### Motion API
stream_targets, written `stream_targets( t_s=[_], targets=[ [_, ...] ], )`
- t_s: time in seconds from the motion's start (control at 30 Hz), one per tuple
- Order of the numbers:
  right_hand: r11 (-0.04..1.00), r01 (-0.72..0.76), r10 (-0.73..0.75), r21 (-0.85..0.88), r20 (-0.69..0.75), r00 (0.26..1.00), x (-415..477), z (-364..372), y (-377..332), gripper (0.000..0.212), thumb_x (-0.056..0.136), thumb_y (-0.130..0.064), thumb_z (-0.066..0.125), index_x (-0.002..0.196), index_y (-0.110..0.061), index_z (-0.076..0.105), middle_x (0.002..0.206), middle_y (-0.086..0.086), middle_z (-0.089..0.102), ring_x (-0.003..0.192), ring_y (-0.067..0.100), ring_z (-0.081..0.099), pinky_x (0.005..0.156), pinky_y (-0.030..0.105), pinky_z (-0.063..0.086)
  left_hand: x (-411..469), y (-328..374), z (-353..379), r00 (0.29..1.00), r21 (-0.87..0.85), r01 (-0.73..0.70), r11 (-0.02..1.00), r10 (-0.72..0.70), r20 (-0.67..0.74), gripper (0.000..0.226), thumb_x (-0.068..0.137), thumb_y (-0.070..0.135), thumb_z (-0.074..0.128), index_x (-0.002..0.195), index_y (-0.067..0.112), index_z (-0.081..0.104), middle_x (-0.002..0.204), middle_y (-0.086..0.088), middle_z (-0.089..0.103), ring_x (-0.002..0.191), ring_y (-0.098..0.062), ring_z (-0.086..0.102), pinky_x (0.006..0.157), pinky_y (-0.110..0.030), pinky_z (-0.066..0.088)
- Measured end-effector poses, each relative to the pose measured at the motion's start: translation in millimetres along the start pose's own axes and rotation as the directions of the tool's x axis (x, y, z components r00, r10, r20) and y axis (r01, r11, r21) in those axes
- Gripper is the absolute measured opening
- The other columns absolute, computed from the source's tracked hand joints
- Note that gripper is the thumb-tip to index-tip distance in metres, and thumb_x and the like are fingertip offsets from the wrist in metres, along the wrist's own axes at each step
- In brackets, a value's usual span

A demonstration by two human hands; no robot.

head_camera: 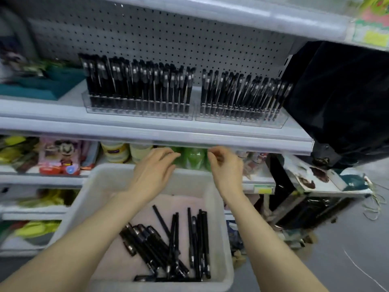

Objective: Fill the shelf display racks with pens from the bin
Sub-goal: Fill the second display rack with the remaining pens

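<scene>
Black pens lie loose in the white bin, piled toward its near right; more pens stand upright in two clear racks side by side on the shelf above, both racks near full; left hand over the bin's far rim, fingers straight and close together, holding nothing; right hand just beside it below the shelf edge, fingers curled toward the thumb; blurred, so I cannot tell if they pinch anything.
</scene>
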State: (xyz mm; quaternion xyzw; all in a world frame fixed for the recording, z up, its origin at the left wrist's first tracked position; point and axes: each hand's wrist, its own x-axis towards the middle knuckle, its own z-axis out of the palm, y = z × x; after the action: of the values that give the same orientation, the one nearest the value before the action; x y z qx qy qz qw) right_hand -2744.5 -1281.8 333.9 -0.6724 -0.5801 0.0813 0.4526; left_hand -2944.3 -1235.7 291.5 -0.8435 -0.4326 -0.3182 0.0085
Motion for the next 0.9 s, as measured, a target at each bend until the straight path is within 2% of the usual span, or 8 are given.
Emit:
stream_targets(
  t_s=[0.13, 0.27, 0.4, 0.5, 0.63, 0.73, 0.83, 0.9],
  targets=[
    [0.982, -0.036, 0.074, -0.184, 0.207, 0.976, -42.1, 33.6, -9.3, 0.011, 0.09, -0.018, 0.06, 0.098, -0.018, 0.068, 0.087, 0.001, 0.072, 0.081, 0.018, 0.063, 0.071, 0.027, 0.043, -38.6, -24.0, 5.0, 0.994, 0.055, 0.04, 0.998, -0.046, 0.103, 0.048, 0.093, 0.039, 0.04, 0.13, 0.015, 0.06, 0.119, -0.009, 0.06, 0.107, -0.031, 0.055, 0.096, -0.041, 0.042],
    [0.886, -0.012, 0.254, -0.463, 0.464, 0.848, -75.0, 54.7, -0.9, 0.022, 0.092, -0.01, 0.052, 0.113, -0.011, 0.058, 0.105, 0.015, 0.067, 0.099, 0.034, 0.061, 0.082, 0.039, 0.052, -47.1, -29.5, 9.0, 0.992, 0.067, 0.007, 0.998, -0.016, 0.129, 0.051, 0.093, 0.036, 0.039, 0.138, 0.015, 0.052, 0.122, -0.012, 0.056, 0.114, -0.032, 0.05, 0.106, -0.049, 0.036],
    [0.825, 0.09, 0.259, -0.558, 0.515, 0.817, -86.0, 59.4, 0.5, 0.03, 0.09, -0.002, 0.047, 0.118, -0.008, 0.055, 0.114, 0.016, 0.064, 0.106, 0.035, 0.061, 0.084, 0.04, 0.05, -48.8, -26.4, 15.2, 0.994, 0.085, 0.03, 0.996, -0.039, 0.105, 0.049, 0.094, 0.033, 0.042, 0.14, 0.017, 0.049, 0.124, -0.012, 0.054, 0.118, -0.031, 0.045, 0.113, -0.049, 0.026],
    [0.816, 0.081, 0.28, -0.572, 0.515, 0.81, -84.7, 60.7, 0.3, 0.03, 0.09, -0.002, 0.047, 0.118, -0.01, 0.056, 0.113, 0.015, 0.065, 0.105, 0.036, 0.06, 0.083, 0.04, 0.049, -50.0, -24.5, 16.8, 0.997, 0.073, 0.028, 0.997, -0.032, 0.064, 0.046, 0.094, 0.025, 0.056, 0.139, 0.017, 0.05, 0.123, -0.012, 0.054, 0.119, -0.03, 0.044, 0.116, -0.045, 0.018],
    [0.868, -0.019, 0.292, -0.497, 0.478, 0.828, -83.1, 64.9, -0.2, 0.037, 0.087, -0.009, 0.052, 0.122, -0.017, 0.059, 0.111, 0.011, 0.067, 0.105, 0.032, 0.061, 0.083, 0.034, 0.047, -50.7, -25.1, 15.3, 0.997, 0.059, 0.03, 0.998, -0.035, 0.073, 0.049, 0.092, 0.024, 0.058, 0.139, 0.017, 0.05, 0.124, -0.012, 0.054, 0.12, -0.03, 0.044, 0.118, -0.043, 0.016],
    [0.921, -0.091, 0.264, -0.38, 0.431, 0.863, -78.4, 66.9, -1.7, 0.033, 0.088, -0.012, 0.052, 0.116, -0.019, 0.066, 0.111, 0.007, 0.068, 0.103, 0.027, 0.062, 0.086, 0.031, 0.048, -51.9, -23.5, 14.1, 0.996, 0.043, 0.036, 0.998, -0.04, 0.075, 0.048, 0.093, 0.024, 0.058, 0.139, 0.017, 0.05, 0.124, -0.011, 0.054, 0.12, -0.03, 0.045, 0.118, -0.044, 0.016],
    [0.964, -0.188, 0.248, -0.188, 0.38, 0.891, -69.5, 59.2, -5.8, 0.026, 0.09, -0.01, 0.053, 0.107, -0.02, 0.07, 0.096, -0.002, 0.066, 0.082, 0.017, 0.061, 0.079, 0.025, 0.047, -50.7, -24.5, 13.5, 0.997, 0.014, 0.042, 0.999, -0.042, 0.063, 0.044, 0.096, 0.028, 0.05, 0.138, 0.017, 0.052, 0.125, -0.01, 0.056, 0.12, -0.03, 0.046, 0.117, -0.045, 0.02],
    [0.973, -0.231, 0.228, -0.028, 0.324, 0.918, -60.6, 48.1, -13.0, 0.021, 0.093, -0.009, 0.054, 0.104, -0.019, 0.069, 0.089, -0.003, 0.061, 0.071, 0.017, 0.062, 0.071, 0.027, 0.051, -47.9, -21.3, 9.4, 0.997, -0.046, 0.056, 0.997, -0.053, 0.061, 0.045, 0.097, 0.035, 0.041, 0.135, 0.019, 0.055, 0.127, -0.007, 0.057, 0.123, -0.028, 0.047, 0.114, -0.047, 0.026]
  ],
)
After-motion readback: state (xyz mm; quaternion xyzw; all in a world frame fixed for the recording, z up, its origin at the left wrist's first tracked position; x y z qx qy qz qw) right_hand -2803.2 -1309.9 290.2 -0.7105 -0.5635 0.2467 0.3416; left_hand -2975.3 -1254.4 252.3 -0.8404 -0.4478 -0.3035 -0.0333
